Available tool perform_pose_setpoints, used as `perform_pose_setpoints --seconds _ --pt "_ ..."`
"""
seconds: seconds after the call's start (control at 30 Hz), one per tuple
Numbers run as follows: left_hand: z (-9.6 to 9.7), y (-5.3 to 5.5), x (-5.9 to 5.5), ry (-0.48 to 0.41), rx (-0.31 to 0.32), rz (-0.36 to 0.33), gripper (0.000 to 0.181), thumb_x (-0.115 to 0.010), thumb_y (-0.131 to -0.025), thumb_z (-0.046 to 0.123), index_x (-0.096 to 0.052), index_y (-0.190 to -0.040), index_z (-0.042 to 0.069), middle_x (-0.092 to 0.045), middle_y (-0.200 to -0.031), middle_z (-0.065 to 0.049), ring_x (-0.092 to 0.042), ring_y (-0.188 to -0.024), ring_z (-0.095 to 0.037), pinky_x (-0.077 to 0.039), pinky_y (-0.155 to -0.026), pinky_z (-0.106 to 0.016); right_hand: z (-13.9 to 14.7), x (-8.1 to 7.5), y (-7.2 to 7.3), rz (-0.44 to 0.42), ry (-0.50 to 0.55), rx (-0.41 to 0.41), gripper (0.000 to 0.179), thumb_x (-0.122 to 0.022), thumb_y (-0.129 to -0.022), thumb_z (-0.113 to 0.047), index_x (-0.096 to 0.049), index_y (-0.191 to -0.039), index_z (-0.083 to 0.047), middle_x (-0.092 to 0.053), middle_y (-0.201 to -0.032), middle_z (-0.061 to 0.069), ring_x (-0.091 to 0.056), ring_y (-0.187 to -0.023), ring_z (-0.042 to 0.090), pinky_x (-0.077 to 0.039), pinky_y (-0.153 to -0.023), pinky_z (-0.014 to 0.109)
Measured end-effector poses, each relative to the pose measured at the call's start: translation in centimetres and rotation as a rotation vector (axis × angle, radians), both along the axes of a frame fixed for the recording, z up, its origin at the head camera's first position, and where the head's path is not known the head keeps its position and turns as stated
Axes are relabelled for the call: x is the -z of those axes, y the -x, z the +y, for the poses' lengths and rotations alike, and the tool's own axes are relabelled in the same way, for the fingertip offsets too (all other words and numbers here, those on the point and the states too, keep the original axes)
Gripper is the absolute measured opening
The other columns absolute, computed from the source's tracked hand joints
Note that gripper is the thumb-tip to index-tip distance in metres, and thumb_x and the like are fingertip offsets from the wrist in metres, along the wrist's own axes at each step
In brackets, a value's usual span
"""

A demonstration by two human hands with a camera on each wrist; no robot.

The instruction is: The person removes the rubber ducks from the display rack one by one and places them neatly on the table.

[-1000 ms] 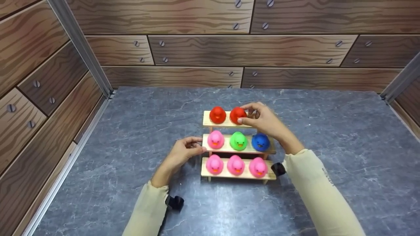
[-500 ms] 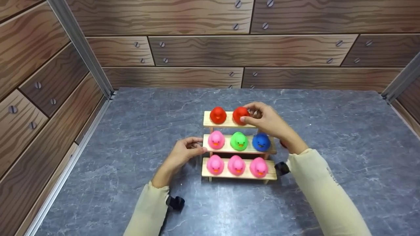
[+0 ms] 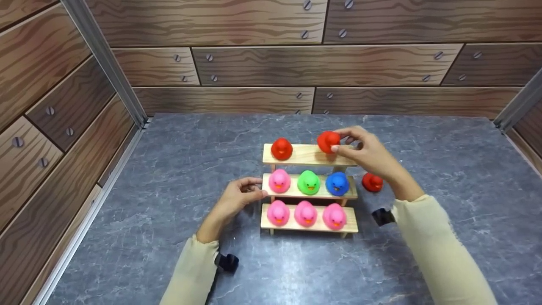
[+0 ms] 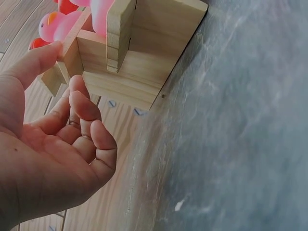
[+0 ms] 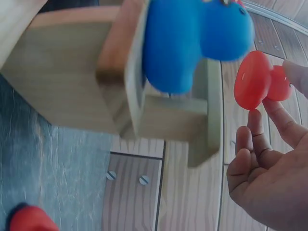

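Note:
A three-tier wooden stand (image 3: 311, 218) holds rubber ducks. In the head view my right hand (image 3: 367, 153) pinches a red rubber duck (image 3: 327, 142) by thumb and fingers above the right part of the top tier. The right wrist view shows this duck's flat base (image 5: 250, 79) tilted toward the camera, clear of the board. My left hand (image 3: 234, 200) holds the left end of the middle tier, with its thumb at the board's corner and curled fingers behind. A second red duck (image 3: 282, 149) sits at the left of the top tier.
Pink (image 3: 279, 181), green (image 3: 308, 182) and blue (image 3: 337, 184) ducks fill the middle tier; three pink ducks (image 3: 305, 213) line the bottom one. Another red duck (image 3: 372, 182) rests on the grey marbled tabletop (image 3: 203, 144), right of the stand. Wood-patterned walls (image 3: 254, 63) enclose the table.
My right hand has lifted the red duck off the middle of the top tier and moved it right, turning it. The loose red duck on the table has come into view. My left hand stays put.

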State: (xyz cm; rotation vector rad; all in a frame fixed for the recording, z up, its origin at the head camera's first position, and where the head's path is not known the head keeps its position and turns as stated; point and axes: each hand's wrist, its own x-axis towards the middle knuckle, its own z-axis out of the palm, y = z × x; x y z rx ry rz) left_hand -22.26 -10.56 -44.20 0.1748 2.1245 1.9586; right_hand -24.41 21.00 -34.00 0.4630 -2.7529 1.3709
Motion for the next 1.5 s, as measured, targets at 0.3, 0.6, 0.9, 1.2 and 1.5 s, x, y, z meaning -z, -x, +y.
perform_pose_setpoints --seconds 0.3,0.6,0.9,1.2,1.5 --pt "0.0 0.0 -0.1 0.007 -0.016 -0.009 0.043 -0.072 -0.079 0.006 -0.060 -0.118 -0.008 -0.058 -0.079 0.002 -0.050 -0.070 -0.007 -0.038 -0.059 -0.019 3.5 -0.3 -0.8 0.026 -0.022 0.071 0.043 -0.065 -0.092 -0.028 -0.059 -0.128 -0.006 -0.058 -0.107 -0.011 -0.052 -0.094 0.001 -0.042 -0.076 0.017" --pt "0.0 0.1 -0.1 0.001 -0.022 -0.009 0.043 -0.071 -0.079 0.005 -0.059 -0.118 -0.008 -0.058 -0.080 0.002 -0.051 -0.071 -0.007 -0.039 -0.059 -0.018 7.2 -0.1 -1.6 0.066 0.012 0.110 0.038 -0.065 -0.092 -0.024 -0.060 -0.125 -0.006 -0.059 -0.096 -0.021 -0.054 -0.086 -0.001 -0.043 -0.069 0.015" --pt "-0.1 0.1 0.0 0.004 -0.005 -0.011 0.043 -0.072 -0.080 0.007 -0.059 -0.119 -0.007 -0.059 -0.080 0.002 -0.052 -0.070 -0.006 -0.038 -0.059 -0.018 11.0 1.1 -2.5 0.032 0.009 0.150 0.034 -0.064 -0.093 -0.023 -0.060 -0.125 -0.013 -0.060 -0.097 -0.021 -0.057 -0.082 -0.001 -0.044 -0.069 0.014" --pt "-0.4 0.1 -0.2 -0.005 0.002 -0.005 0.043 -0.070 -0.079 0.006 -0.059 -0.118 -0.009 -0.057 -0.079 0.003 -0.052 -0.071 -0.006 -0.039 -0.061 -0.018 13.5 2.6 -3.2 -0.018 0.006 0.169 0.036 -0.063 -0.093 -0.023 -0.058 -0.128 -0.015 -0.060 -0.100 -0.023 -0.058 -0.082 0.000 -0.045 -0.071 0.015" --pt "0.0 0.1 0.0 -0.021 0.001 -0.023 0.042 -0.071 -0.080 0.004 -0.059 -0.118 -0.009 -0.058 -0.077 0.004 -0.051 -0.069 -0.006 -0.038 -0.059 -0.018 15.6 5.4 -3.7 -0.100 -0.047 0.198 0.038 -0.062 -0.094 -0.026 -0.056 -0.129 -0.011 -0.056 -0.100 -0.026 -0.055 -0.085 -0.001 -0.044 -0.072 0.016"
